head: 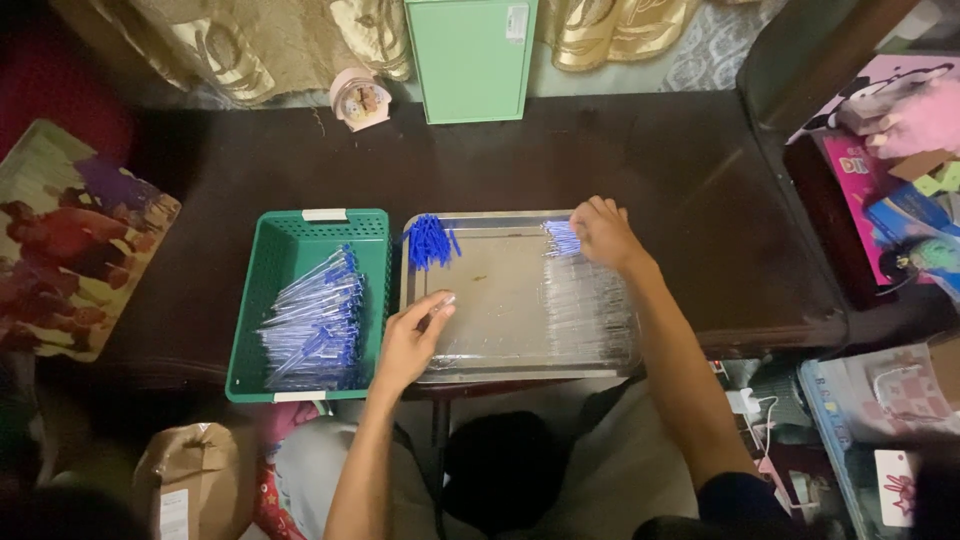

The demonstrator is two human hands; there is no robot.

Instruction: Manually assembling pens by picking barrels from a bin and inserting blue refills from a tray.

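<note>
The left hand (408, 345) has its fingers pinched round a clear pen barrel (440, 303), held just above the near left part of the metal tray (500, 300); the right hand (603, 234) lies with fingers curled down on the far end of a row of clear pen barrels (590, 305) spread over the tray's right side, touching the blue-tipped ends there, though whether it grips any of them cannot be told; beyond the left hand's pinch, at the tray's far left corner, sits a small heap of blue pen caps (432, 240); to the left of that hand, just beside the tray, a green plastic basket (290, 235) holds a stack of assembled pens with blue caps (315, 325); both rest on a dark wooden table (650, 150); well beyond the hands, at the table's far edge, stand a mint-green box (470, 55) and a small pink clock (360, 100)
</note>
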